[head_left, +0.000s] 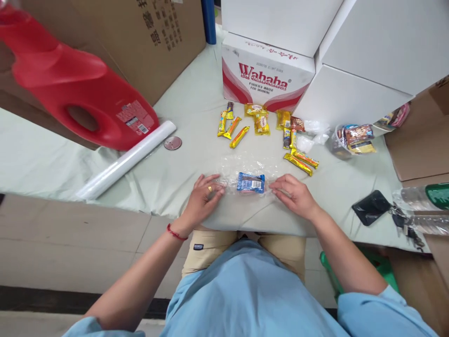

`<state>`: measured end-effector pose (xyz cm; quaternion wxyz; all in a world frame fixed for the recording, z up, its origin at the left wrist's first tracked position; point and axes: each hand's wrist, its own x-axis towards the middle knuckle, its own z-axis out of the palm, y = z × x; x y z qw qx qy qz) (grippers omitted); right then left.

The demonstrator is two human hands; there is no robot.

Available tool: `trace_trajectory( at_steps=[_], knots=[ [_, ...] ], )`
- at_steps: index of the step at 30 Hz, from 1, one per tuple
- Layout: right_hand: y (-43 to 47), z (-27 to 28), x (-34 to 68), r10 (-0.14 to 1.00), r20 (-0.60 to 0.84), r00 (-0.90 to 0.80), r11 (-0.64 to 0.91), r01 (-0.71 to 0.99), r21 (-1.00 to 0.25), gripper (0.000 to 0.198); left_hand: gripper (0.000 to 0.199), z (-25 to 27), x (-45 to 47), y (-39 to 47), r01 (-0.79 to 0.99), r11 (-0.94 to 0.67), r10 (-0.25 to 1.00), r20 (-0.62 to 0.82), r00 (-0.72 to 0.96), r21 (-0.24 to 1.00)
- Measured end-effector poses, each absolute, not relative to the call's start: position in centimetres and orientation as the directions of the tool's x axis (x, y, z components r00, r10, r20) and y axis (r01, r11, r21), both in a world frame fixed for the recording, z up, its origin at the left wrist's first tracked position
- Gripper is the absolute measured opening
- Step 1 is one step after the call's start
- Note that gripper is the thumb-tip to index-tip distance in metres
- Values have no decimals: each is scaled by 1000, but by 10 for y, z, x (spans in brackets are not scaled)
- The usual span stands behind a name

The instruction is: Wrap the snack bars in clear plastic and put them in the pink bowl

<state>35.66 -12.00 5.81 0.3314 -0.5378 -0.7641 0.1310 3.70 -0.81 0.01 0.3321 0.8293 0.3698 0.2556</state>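
Note:
A small blue-wrapped snack packet (250, 182) with a barcode label lies flat on a sheet of clear plastic film (231, 169) near the table's front edge. On the packet's left, my left hand (206, 195) pinches the film's edge between thumb and fingers. My right hand (293, 194) grips the opposite edge of the film, just right of the packet. Neither hand touches the packet itself. Beyond the film lie several yellow-wrapped snack bars (239, 136) and yellow snack packets (261, 124).
A white film roll (126, 160) and a round disc (173, 142) lie left, beside a large red jug (91, 89). A Wahaha carton (268, 72) stands behind. To the right are a snack-filled plastic tub (341, 142), a black pouch (371, 207), keys (407, 224) and bottles (417, 199).

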Motion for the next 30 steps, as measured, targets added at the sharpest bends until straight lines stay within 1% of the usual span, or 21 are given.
trace_trajectory(
  at_steps=[3, 6, 9, 12, 13, 14, 15, 16, 17, 18, 19, 20, 21, 23, 27, 29, 30],
  knots=[
    [-88, 64, 366, 931, 311, -189, 343, 740, -579, 19, 29, -6, 44, -6, 476, -377, 893, 176, 414, 795],
    [-62, 52, 371, 973, 180, -143, 218, 818, -532, 20, 25, -11, 50, -2, 536, -288, 954, 189, 232, 794],
    [-49, 34, 370, 997, 33, -73, 80, 885, -459, 29, 19, -7, 51, -2, 595, -259, 959, 278, 62, 761],
    [-48, 23, 368, 999, -5, -41, 34, 893, -449, 40, 17, 8, 45, -20, 662, -281, 890, 447, -92, 695],
    [-49, 21, 368, 999, 5, -39, 37, 889, -456, 41, 17, 14, 43, -30, 684, -306, 864, 495, -93, 662],
    [-50, 20, 368, 999, 20, -39, 44, 884, -465, 42, 17, 19, 42, -42, 700, -348, 850, 524, -44, 623],
    [-50, 20, 368, 998, 36, -43, 55, 879, -474, 42, 16, 24, 43, -53, 698, -427, 834, 549, 58, 575],
    [-50, 20, 369, 998, 50, -50, 68, 872, -485, 42, 18, 28, 47, -64, 665, -528, 808, 554, 202, 528],
    [-50, 21, 369, 996, 60, -59, 81, 865, -496, 43, 23, 31, 53, -73, 597, -633, 760, 544, 356, 494],
    [-49, 22, 370, 995, 68, -68, 93, 857, -507, 43, 29, 33, 62, -79, 523, -701, 713, 499, 493, 485],
    [-49, 23, 370, 994, 73, -78, 104, 850, -517, 44, 37, 34, 73, -82, 471, -732, 675, 430, 600, 493],
    [-48, 24, 371, 993, 77, -86, 113, 844, -525, 44, 43, 34, 84, -81, 448, -739, 651, 362, 667, 503],
    [-48, 26, 371, 993, 80, -92, 120, 839, -530, 44, 45, 33, 95, -78, 468, -721, 663, 311, 681, 512],
    [-49, 29, 375, 992, 84, -93, 124, 834, -537, 44, 42, 30, 112, -66, 541, -667, 723, 270, 636, 512],
    [-55, 37, 394, 997, 38, -70, 80, 831, -551, 43, 34, 21, 119, -44, 648, -562, 825, 291, 485, 514],
    [-57, 42, 407, 998, -12, -66, 51, 858, -511, 40, 34, 16, 115, -38, 666, -511, 857, 265, 442, 543],
    [-58, 45, 412, 998, -29, -58, 38, 887, -461, 37, 35, 13, 114, -37, 672, -479, 874, 238, 423, 564]
  ],
)
